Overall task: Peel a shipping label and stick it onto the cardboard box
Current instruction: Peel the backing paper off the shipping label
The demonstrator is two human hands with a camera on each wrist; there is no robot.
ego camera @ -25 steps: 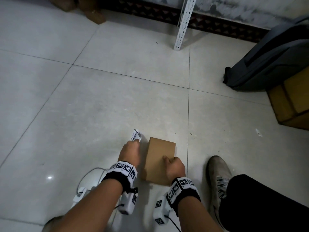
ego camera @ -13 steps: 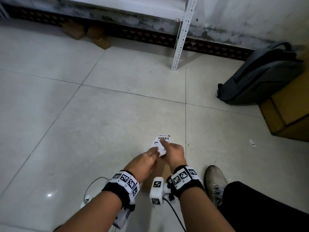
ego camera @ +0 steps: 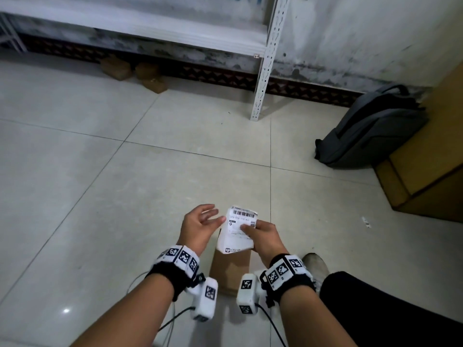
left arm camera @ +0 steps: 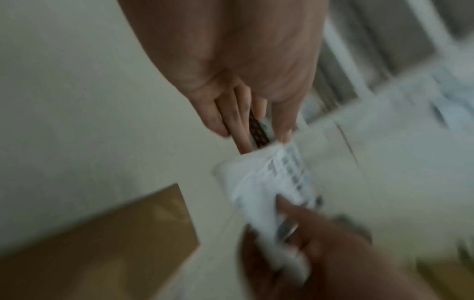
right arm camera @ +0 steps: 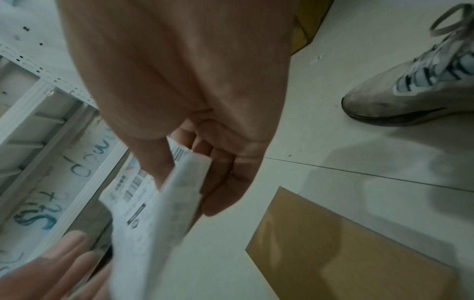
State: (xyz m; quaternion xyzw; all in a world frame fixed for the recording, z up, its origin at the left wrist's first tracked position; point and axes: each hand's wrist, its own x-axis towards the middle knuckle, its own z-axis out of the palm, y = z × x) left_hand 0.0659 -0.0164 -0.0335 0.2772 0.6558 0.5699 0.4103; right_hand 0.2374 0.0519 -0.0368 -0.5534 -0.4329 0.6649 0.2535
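Brown cardboard makes up the small cardboard box (ego camera: 230,269), which lies flat on the tiled floor (ego camera: 100,196) between the person's two forearms; its far end is hidden behind the label and its near end is cut off by the wrist cameras. Just above the box, the right hand (ego camera: 265,236) pinches the white shipping label (ego camera: 238,230), thumb on the printed face and curled fingers behind it. The barcode end points away from the person, and the small print is too fine to read. Whether the backing has come off cannot be told. Left of the label, the left hand (ego camera: 200,226) is spread, fingers loosely extended and holding nothing, its fingertips right at the label's left edge; the left wrist view is too blurred to show whether they touch the paper. Right of the box a worn grey shoe (ego camera: 314,267) rests on the floor, partly covered by a dark trouser leg. Farther right of the box, a larger carton (ego camera: 426,176) is cut off by the frame edge, with a grey backpack (ego camera: 370,128) leaning beside it. Beyond the box, a white shelf post (ego camera: 263,71) stands by the stained wall.
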